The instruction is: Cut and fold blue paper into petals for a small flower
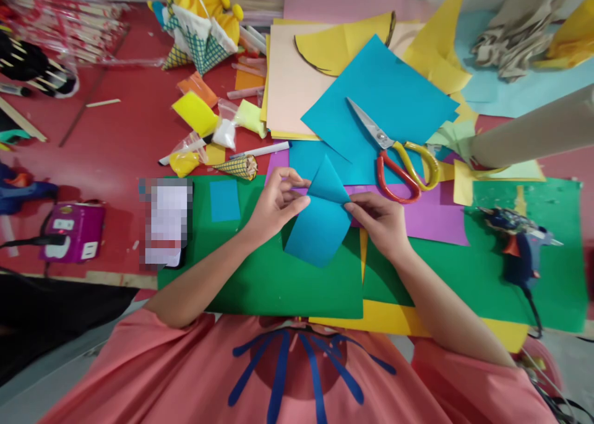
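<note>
The folded blue paper (320,229) is at the centre of the frame, held between both hands over a green sheet (260,291). The left hand (281,198) pinches its left edge, thumb in front; the tips of the other fingers are partly hidden, so how far they reach behind the paper is hard to tell. The right hand (380,223) grasps the right corner between thumb and forefinger, its remaining fingers curled and partly out of sight beneath the hand. A line crosses the paper between its pointed upper part and its wider lower part; its underside cannot be seen.

Right of upper centre, scissors (382,141) lie with blades together on a large blue sheet (366,83), which covers part of the paper stack under it. The phone (169,223) at left of centre has a pixelated screen that cannot be read. At the left edge, a blue tool (21,189) is cut off, its kind unclear. The pale roll (533,127) runs out of the frame at right, and the yellow-and-checked craft piece (204,34) is clipped by the top edge. Wrapped sticks (69,31) in the upper left are blurred under shiny plastic.
</note>
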Available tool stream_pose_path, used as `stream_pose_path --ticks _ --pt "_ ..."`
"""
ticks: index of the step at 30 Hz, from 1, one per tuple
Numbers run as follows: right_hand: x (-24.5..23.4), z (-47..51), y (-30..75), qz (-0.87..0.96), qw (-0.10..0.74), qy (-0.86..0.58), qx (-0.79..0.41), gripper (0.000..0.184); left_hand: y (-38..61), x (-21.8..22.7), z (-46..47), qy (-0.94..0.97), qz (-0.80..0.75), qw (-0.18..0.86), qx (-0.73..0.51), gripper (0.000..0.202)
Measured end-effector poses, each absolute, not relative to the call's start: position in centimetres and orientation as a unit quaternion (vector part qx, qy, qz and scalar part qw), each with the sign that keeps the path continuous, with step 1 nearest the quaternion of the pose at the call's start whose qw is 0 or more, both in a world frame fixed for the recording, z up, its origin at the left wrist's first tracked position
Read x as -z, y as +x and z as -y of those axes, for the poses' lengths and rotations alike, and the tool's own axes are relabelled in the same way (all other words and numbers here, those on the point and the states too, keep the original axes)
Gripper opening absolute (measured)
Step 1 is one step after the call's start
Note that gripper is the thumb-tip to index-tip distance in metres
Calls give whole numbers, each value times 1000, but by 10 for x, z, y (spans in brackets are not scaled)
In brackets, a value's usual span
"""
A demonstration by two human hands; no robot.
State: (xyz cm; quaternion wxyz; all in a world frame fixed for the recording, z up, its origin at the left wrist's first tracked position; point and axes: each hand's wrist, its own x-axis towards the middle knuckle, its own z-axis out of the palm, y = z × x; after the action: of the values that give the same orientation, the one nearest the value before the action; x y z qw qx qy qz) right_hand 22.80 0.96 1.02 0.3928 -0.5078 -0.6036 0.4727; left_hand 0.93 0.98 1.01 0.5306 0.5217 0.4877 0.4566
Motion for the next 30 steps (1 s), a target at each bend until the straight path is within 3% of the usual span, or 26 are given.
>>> stream_pose_path --ticks 5,11,16,21,30 --pt "-14 -11 227 522 386 -499 -575 22 10 -11 -6 574 -465 537 -407 21" --pt "-17 -13 226 477 358 -447 -667 31 11 -19 -2 552 -426 631 -341 43" --pt "-16 -15 230 442 356 -439 -696 32 11 -19 0 582 -412 608 -349 53" --pt "-16 -13 231 401 297 -381 -778 40 11 -18 0 617 -383 584 -362 57" --pt "-10 -16 230 420 363 -416 -720 53 11 -16 2 632 -398 556 -364 43"
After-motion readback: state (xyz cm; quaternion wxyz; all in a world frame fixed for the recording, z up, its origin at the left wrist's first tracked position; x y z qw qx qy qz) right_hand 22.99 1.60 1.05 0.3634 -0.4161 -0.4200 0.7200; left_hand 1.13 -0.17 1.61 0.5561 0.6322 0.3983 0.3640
